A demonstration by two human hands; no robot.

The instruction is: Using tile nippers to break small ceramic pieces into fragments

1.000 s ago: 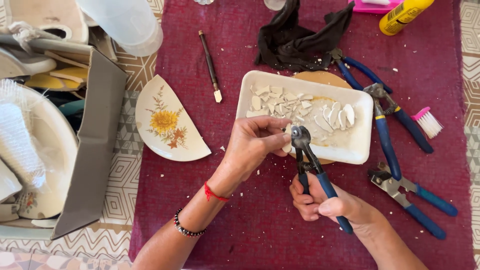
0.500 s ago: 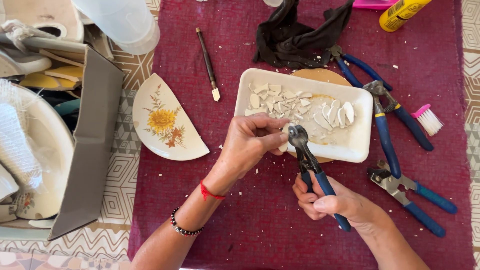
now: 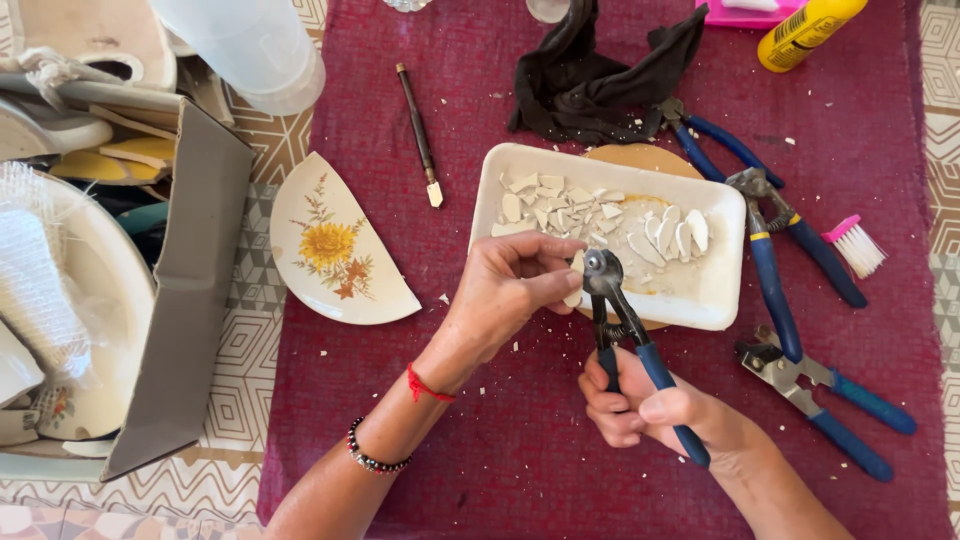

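Observation:
My left hand [image 3: 505, 290] pinches a small white ceramic shard [image 3: 575, 281] between thumb and fingers, at the near rim of a white rectangular tray [image 3: 722, 280]. My right hand [image 3: 650, 410] grips the blue handles of wheeled tile nippers [image 3: 618, 325], whose round jaws sit against the shard. Several white ceramic chips [image 3: 590, 215] lie inside the tray. A broken half plate [image 3: 335, 250] with a yellow flower lies left of my left hand.
A dark red cloth [image 3: 560, 450] covers the table. Other blue-handled nippers [image 3: 775, 250] and pliers [image 3: 830, 410] lie at right, with a pink brush [image 3: 855, 245]. A glass cutter [image 3: 418, 135], black rag [image 3: 600, 75], yellow bottle [image 3: 808, 30] and a box of crockery [image 3: 110, 280] are around.
Both hands stay at the tray's near rim. The nipper jaws have shifted slightly left, closer onto the shard held in my left fingers.

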